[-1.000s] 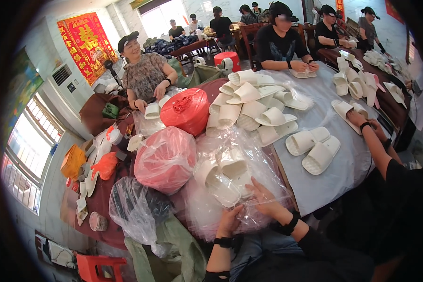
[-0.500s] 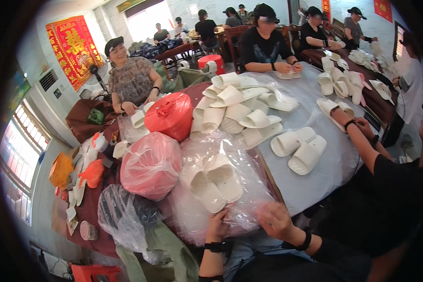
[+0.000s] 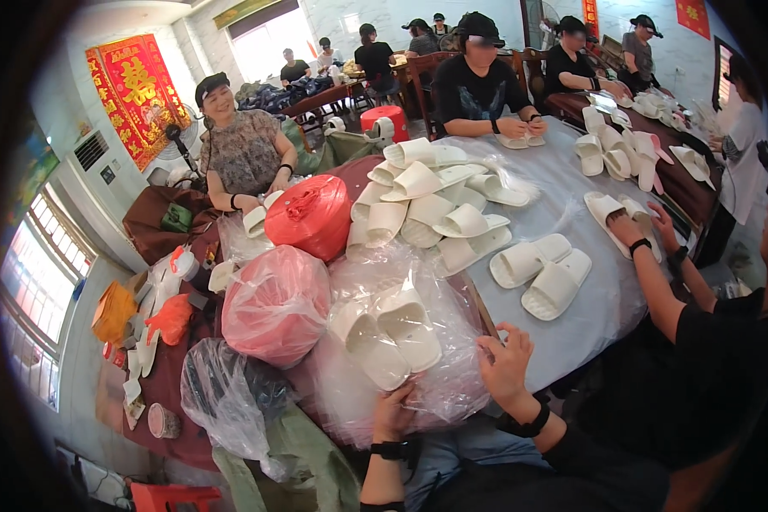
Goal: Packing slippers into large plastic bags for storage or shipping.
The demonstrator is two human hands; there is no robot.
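Note:
A pair of white slippers (image 3: pixel 392 341) lies side by side on a stack of clear plastic bags (image 3: pixel 461 341) in front of me. My left hand (image 3: pixel 392 411) closes on their near ends, its fingers partly hidden. To the right, my right hand (image 3: pixel 508 369) is raised at the edge of the plastic with its fingers apart, and I see nothing held in it. Beyond the bags rises a heap of white slippers (image 3: pixel 418 183). Another white pair (image 3: pixel 542 271) rests on the grey sheet to the right.
Left of the bags sit a pink bundle in clear plastic (image 3: pixel 275 292) and a roll of red twine (image 3: pixel 307 215). A co-worker's hands (image 3: pixel 640 229) handle slippers at the right. Other people sit around the tables. A tub (image 3: pixel 163 421) stands at the left edge.
My right hand has moved up slightly over the plastic and its fingers have spread. My left hand stays at the slippers. The co-worker at the right has shifted both hands around the slippers.

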